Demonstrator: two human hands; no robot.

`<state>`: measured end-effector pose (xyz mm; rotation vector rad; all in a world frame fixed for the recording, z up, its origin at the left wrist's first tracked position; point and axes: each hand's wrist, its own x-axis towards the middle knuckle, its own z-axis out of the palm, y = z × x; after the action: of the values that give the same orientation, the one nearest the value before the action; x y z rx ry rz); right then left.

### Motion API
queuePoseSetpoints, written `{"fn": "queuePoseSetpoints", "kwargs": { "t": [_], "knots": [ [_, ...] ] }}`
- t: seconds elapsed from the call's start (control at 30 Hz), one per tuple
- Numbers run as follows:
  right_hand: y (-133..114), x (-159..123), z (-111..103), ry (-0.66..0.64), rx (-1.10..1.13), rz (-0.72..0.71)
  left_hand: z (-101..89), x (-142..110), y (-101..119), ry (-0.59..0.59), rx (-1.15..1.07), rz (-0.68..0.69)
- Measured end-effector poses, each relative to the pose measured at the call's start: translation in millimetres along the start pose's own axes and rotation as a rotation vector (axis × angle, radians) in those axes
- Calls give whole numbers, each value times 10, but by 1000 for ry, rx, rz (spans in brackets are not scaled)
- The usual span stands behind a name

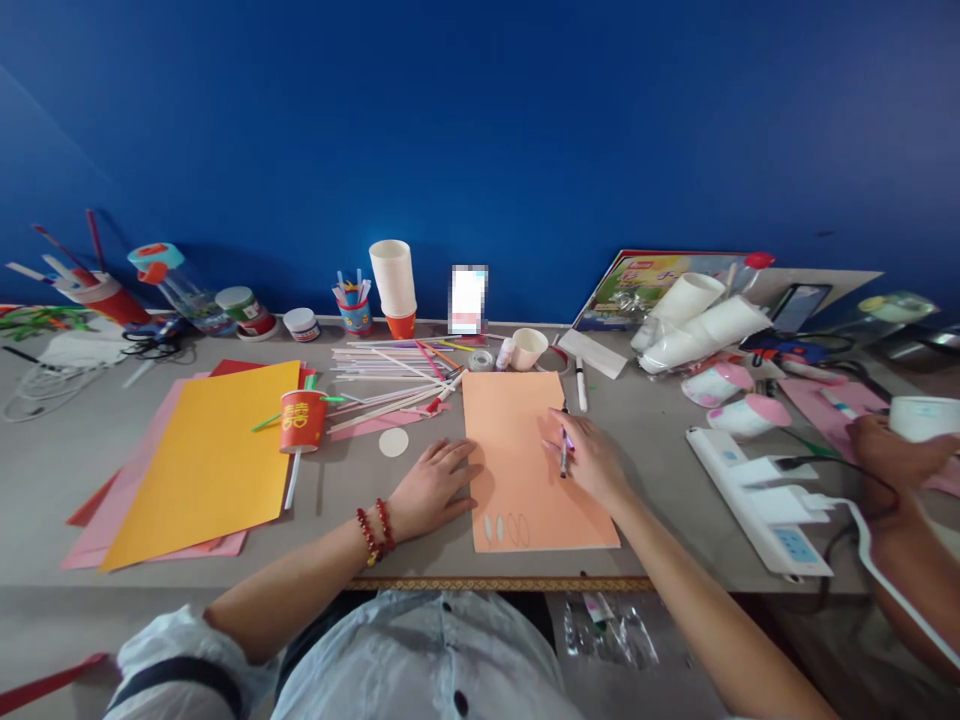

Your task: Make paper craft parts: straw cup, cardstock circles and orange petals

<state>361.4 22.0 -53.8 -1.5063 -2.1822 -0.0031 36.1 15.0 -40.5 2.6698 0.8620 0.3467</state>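
Note:
An orange sheet of paper (517, 430) lies before me, with small ovals near its lower left corner, some cut out or pale and some only outlined. My left hand (435, 488) rests flat, fingers stretched out, its fingertips on the sheet's left edge. Over the right part of the sheet, my right hand (592, 460) grips a dark pen (564, 455) with some purple on it, held nearly upright. A capped white marker (581, 385) lies just beyond that hand. Left of the sheet is a white paper disc (394, 442).
Left lie yellow paper (217, 460) and a red paper cup (302, 420) with straws through it. Loose straws (390, 362) and stacked white cups (392, 280) stand behind. A power strip (757, 505) is at right, where another person's hand (892, 450) holds a white cup (926, 418).

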Motion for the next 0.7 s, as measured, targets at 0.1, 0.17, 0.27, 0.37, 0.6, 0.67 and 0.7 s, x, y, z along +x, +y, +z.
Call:
{"fn": "queuePoseSetpoints", "kwargs": {
  "t": [0.1,0.17,0.27,0.37,0.6,0.67,0.7],
  "knots": [
    [22,-20,51,5,21,14,-9,23,12,-14,8,4],
    [33,-17,65,11,9,16,-20,41,18,-16,10,13],
    [55,-21,62,24,-15,29,-34,61,18,-20,17,39],
    [70,-46,51,32,-32,46,-38,70,20,-39,35,49],
    [4,38,-25,24,-64,26,-101,26,52,-17,-20,-12],
    [-59,123,-52,40,-67,9,-186,26,47,6,-35,-26],
    [-103,169,-58,42,-56,-6,-242,41,33,17,-35,-30]
  ]
}}
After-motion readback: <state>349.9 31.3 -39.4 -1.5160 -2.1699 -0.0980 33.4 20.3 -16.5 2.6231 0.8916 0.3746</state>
